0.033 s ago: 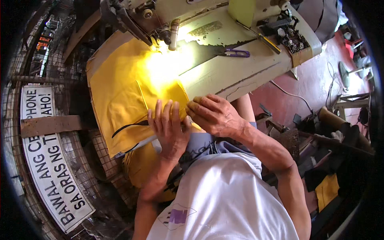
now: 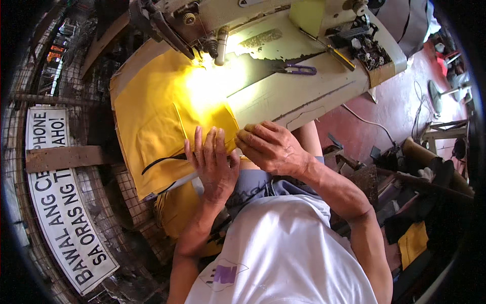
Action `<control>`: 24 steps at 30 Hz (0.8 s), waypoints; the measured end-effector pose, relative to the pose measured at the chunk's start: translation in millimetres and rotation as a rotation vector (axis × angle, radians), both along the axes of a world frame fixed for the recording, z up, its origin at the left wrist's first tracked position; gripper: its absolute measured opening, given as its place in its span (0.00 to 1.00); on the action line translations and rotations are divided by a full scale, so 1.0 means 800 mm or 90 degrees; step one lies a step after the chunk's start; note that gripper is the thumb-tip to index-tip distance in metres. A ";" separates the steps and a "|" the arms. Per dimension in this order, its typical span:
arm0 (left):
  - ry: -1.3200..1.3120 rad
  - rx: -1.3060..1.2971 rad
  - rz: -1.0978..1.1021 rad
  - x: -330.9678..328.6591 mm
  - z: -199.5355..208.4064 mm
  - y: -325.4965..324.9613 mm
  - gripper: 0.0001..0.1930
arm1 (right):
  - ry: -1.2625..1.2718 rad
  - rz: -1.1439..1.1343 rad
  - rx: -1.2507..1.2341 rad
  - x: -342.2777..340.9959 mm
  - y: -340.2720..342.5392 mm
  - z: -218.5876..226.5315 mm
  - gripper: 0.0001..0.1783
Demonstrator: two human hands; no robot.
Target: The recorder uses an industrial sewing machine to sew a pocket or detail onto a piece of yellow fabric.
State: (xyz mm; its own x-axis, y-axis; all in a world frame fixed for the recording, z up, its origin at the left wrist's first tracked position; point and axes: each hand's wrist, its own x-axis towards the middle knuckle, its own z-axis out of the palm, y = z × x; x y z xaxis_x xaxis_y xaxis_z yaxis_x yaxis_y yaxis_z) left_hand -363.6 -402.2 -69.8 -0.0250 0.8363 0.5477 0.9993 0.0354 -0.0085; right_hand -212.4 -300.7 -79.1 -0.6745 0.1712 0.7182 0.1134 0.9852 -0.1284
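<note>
A yellow fabric (image 2: 157, 116) lies spread over the cream sewing machine table (image 2: 304, 93), brightly lit under the machine's needle bar (image 2: 220, 48). My left hand (image 2: 212, 159) rests flat on the fabric's near edge with its fingers apart, beside a thin black cord (image 2: 159, 161) running along that edge. My right hand (image 2: 271, 147) sits just to its right, with fingertips pinched on the fabric's corner at the table's front edge. The sewing machine head (image 2: 202, 17) stands at the far side. More yellow fabric hangs down toward my lap (image 2: 174, 210).
Purple-handled scissors (image 2: 296, 70) lie on the table to the right of the needle. A white sign with black letters (image 2: 61, 218) and a wooden plank (image 2: 66, 157) hang on wire mesh at left. Red floor (image 2: 364, 119), a fan (image 2: 435, 96) and clutter lie at right.
</note>
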 end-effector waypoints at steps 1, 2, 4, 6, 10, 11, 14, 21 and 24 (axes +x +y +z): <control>-0.005 -0.013 -0.001 -0.002 0.004 -0.001 0.16 | 0.002 -0.005 -0.007 0.000 0.001 0.002 0.15; -0.019 -0.020 0.016 -0.008 0.007 0.000 0.16 | -0.022 -0.003 -0.024 0.000 0.000 0.003 0.15; 0.008 -0.061 -0.048 -0.027 0.016 -0.002 0.16 | 0.014 -0.011 -0.007 -0.001 -0.002 -0.001 0.16; 0.009 -0.096 -0.075 -0.040 0.019 -0.002 0.16 | -0.003 -0.010 -0.055 -0.003 -0.005 -0.011 0.18; 0.095 -0.169 -0.204 -0.052 0.016 0.007 0.16 | 0.020 -0.016 -0.047 -0.013 -0.013 -0.033 0.20; 0.104 -0.176 -0.221 -0.055 0.017 0.007 0.15 | 0.021 -0.014 -0.060 -0.013 -0.014 -0.037 0.20; 0.094 -0.192 -0.246 -0.062 0.025 0.007 0.15 | 0.018 -0.009 -0.061 -0.014 -0.015 -0.039 0.21; 0.138 -0.260 -0.295 -0.071 0.052 0.012 0.16 | -0.039 0.051 -0.053 -0.026 -0.004 -0.014 0.17; 0.147 -0.272 -0.300 -0.080 0.063 0.013 0.16 | -0.042 0.095 -0.080 -0.033 0.003 -0.009 0.16</control>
